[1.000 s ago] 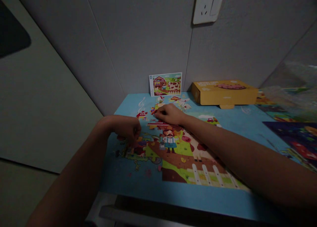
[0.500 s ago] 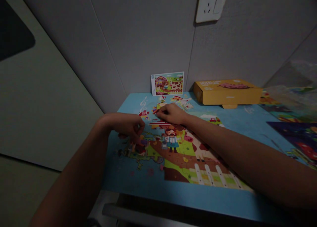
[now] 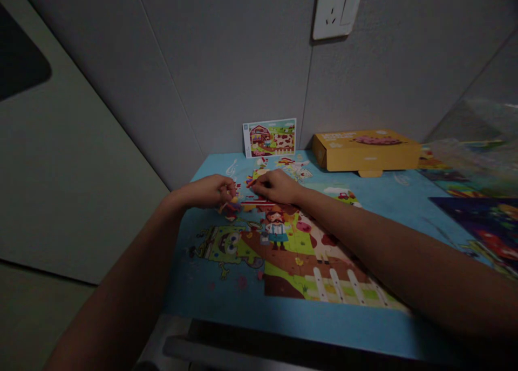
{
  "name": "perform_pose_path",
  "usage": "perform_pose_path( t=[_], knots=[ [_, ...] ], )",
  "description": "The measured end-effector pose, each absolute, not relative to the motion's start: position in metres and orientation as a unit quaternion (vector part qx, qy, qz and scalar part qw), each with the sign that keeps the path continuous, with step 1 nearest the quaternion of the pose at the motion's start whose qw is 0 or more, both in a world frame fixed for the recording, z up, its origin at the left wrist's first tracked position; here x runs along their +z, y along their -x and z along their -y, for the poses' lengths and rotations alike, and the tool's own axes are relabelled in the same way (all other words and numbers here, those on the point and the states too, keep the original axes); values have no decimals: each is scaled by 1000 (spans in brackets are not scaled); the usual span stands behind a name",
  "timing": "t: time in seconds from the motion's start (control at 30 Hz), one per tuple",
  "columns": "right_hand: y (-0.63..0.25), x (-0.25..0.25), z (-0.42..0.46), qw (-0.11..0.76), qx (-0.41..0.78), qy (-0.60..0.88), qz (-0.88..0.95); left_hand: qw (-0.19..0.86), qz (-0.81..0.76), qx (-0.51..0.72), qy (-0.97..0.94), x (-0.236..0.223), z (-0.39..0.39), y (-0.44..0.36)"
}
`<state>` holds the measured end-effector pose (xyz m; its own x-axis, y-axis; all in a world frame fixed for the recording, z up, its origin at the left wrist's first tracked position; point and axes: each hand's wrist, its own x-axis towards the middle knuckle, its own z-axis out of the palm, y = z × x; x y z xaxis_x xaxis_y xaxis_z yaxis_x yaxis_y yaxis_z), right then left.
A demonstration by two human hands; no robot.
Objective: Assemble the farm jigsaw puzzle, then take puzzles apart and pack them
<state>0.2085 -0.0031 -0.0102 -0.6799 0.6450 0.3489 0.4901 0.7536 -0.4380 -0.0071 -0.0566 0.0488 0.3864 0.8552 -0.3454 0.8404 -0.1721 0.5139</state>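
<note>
A partly joined farm jigsaw puzzle (image 3: 291, 268) lies on the blue table, showing a farmer, a cow and a white fence. At its upper left, my left hand (image 3: 214, 192) is closed on a colourful puzzle piece (image 3: 230, 207), held over the tabletop. My right hand (image 3: 281, 186) rests just above the farmer, its fingers pinched at a small red and purple puzzle piece (image 3: 249, 181). The right forearm covers part of the joined cow section. Loose puzzle pieces (image 3: 287, 161) lie beyond the right hand.
A picture card (image 3: 270, 138) of the farm leans on the wall. To its right stands a yellow box (image 3: 368, 152). A dark printed sheet (image 3: 481, 225) and clear plastic wrapping (image 3: 477, 150) lie at the right. A cartoon sponge is printed on the blue table (image 3: 226, 301).
My left hand has moved up and away from me with a puzzle piece, uncovering the printed cartoon sponge. My right hand has stayed nearly in place. The view has shifted slightly.
</note>
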Motion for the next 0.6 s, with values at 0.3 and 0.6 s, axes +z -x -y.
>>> perform_pose_path(
  t=[0.3, 0.6],
  knots=[
    [-211, -2, 2, 379, 158, 383, 827, 266, -624, 117, -725, 42, 46, 8],
    [-270, 20, -44, 493, 127, 638, 578, 200, -658, 333, -646, 7, 26, -5]
  ],
)
